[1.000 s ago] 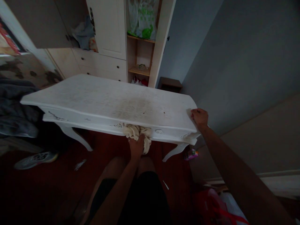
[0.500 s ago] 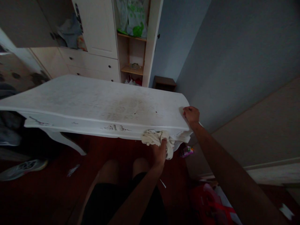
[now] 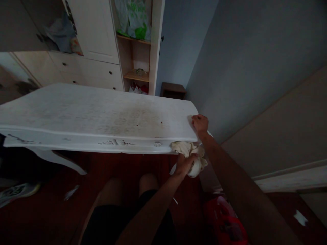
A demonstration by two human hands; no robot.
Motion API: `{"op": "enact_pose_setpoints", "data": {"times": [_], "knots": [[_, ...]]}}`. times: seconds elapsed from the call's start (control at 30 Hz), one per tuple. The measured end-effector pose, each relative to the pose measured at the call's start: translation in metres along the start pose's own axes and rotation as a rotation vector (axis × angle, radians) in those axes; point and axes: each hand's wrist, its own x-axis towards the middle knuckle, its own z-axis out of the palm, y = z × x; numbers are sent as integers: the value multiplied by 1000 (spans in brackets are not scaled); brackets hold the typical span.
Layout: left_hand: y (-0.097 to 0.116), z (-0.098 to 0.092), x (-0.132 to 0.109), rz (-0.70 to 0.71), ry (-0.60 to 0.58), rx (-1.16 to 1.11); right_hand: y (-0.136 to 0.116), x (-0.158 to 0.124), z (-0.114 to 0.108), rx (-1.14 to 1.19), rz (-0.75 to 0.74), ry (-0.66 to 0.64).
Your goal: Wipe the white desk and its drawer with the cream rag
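Note:
A cream cloth [image 3: 195,166] is bunched in my left hand [image 3: 184,164], whose fingers are wrapped round it. The cloth presses against the front face of a white table [image 3: 84,102], just below the top's edge near the right end. My right hand [image 3: 200,124] is a closed fist resting on the tabletop's right end, with nothing visible in it. Grey-brown smudges and two small dark marks show on the middle of the top. Carved ornament [image 3: 116,142] runs along the front.
Behind the table stands a white wardrobe [image 3: 100,32] with open shelves holding plastic bags [image 3: 136,20]. A small brown box-like unit [image 3: 173,90] sits by the grey wall. On the dark red floor lie a red bag [image 3: 222,221], a shoe [image 3: 19,193] and scraps.
My left hand has slid the cloth rightward along the table's front, towards the right corner. My right fist stays at the table's end. The camera view has turned slightly right.

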Motion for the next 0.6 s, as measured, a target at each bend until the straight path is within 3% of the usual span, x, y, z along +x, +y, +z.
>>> {"op": "enact_pose_setpoints", "data": {"times": [0.07, 0.3, 0.47, 0.6], "knots": [[1, -3, 0, 19, -13, 35, 0, 0, 0, 12, 3, -3], [6, -15, -2, 17, -9, -233, 1, 1, 0, 0, 5, -5], [25, -37, -19, 90, 129, -275, 3, 2, 0, -8, -2, 2], [41, -77, -35, 179, 315, -230, 5, 2, 0, -1, -8, 1]]}}
